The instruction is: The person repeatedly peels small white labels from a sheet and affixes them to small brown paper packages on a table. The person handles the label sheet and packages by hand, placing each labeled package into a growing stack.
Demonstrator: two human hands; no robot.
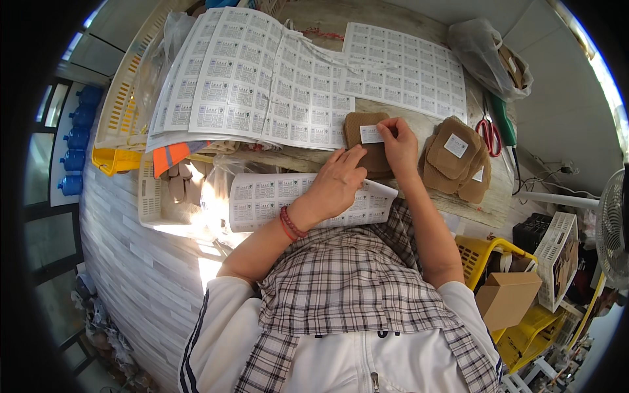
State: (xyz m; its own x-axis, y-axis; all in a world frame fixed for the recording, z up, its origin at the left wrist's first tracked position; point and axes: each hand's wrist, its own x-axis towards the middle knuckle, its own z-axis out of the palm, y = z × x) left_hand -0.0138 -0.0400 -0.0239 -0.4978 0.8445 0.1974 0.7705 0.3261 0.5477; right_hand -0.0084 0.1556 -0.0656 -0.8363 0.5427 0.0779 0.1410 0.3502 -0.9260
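Observation:
A white printed label (371,134) lies against the top of a brown textured pad (358,122). My right hand (401,149) pinches the label's right end between thumb and finger. Bent over the pad's near left edge, my left hand (333,181) grips it with curled fingers; its thumb is hidden. Beneath that hand, a sheet of labels (262,196) hangs over the table's near edge above my lap. To the right sits a pile of similar brown pads (440,160), with a white label (455,146) on the top one.
Large label sheets (239,72) cover the table's left and back. Red-handled scissors (487,136) and a green-handled tool (501,118) lie right of the pile. A plastic bag (478,49) stands behind them. Yellow crates (481,259) and a fan (612,229) are at right.

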